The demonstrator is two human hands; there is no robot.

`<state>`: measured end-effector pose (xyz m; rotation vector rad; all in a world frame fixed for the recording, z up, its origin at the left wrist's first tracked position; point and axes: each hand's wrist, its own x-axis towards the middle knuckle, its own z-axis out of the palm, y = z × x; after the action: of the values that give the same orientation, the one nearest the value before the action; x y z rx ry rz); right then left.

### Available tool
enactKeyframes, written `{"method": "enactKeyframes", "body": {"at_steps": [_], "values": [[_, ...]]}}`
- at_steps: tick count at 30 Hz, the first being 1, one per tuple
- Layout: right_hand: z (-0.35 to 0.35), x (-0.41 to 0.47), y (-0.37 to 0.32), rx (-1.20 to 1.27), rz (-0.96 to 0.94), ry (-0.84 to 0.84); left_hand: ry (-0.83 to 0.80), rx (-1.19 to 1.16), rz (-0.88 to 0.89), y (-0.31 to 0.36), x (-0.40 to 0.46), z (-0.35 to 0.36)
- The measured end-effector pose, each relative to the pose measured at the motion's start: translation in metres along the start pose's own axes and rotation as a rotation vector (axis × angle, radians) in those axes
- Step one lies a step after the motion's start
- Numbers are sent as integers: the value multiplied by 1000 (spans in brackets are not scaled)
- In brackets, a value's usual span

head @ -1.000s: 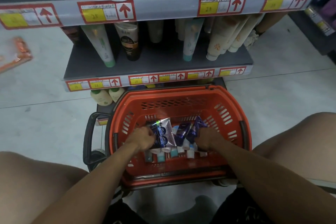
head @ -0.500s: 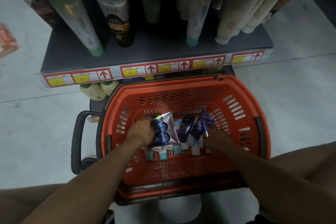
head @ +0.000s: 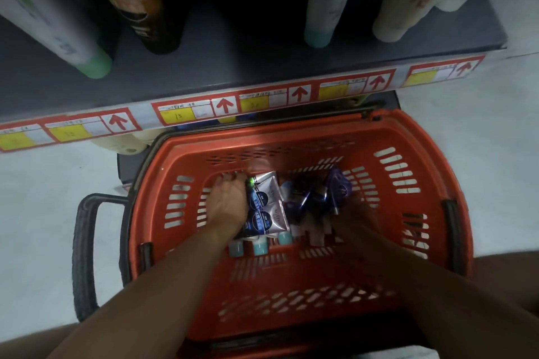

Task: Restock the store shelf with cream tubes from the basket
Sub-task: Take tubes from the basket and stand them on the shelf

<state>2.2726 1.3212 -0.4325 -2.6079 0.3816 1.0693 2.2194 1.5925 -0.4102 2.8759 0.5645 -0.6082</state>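
tubes (head: 267, 207) silver-blue, teal caps, orange basket (head: 408, 137)

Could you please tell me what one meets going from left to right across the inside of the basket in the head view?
Left hand → silver and blue tubes → dark purple tubes → right hand, blurred, all inside the orange basket.

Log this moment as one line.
stage: picking | left hand: on silver-blue tubes | right hand: blurred, by purple tubes | basket: stocked
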Motion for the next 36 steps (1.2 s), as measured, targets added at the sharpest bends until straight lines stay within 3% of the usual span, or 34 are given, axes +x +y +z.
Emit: {"method": "enactKeyframes", "body": {"at_steps": [6, 11, 16, 24, 31, 36], "values": [[-4, 7, 5, -4, -3, 0, -53, 187, 91, -5, 0, 0], [-4, 5, 4, -79, -24, 17, -75, 149, 104, -7, 3, 5], [0, 7, 11, 24, -3, -14, -63, 112, 92, -4, 1, 14], [-4, 6, 14, 120, -29, -27, -180, 132, 31, -8, 3, 6], [-12, -11, -2, 222, -91, -13, -255, -93, -96, -18, -23, -22], [-24, -40, -8, 189, -256, -50, -317, -490, -109, -10, -44, -44]]}}
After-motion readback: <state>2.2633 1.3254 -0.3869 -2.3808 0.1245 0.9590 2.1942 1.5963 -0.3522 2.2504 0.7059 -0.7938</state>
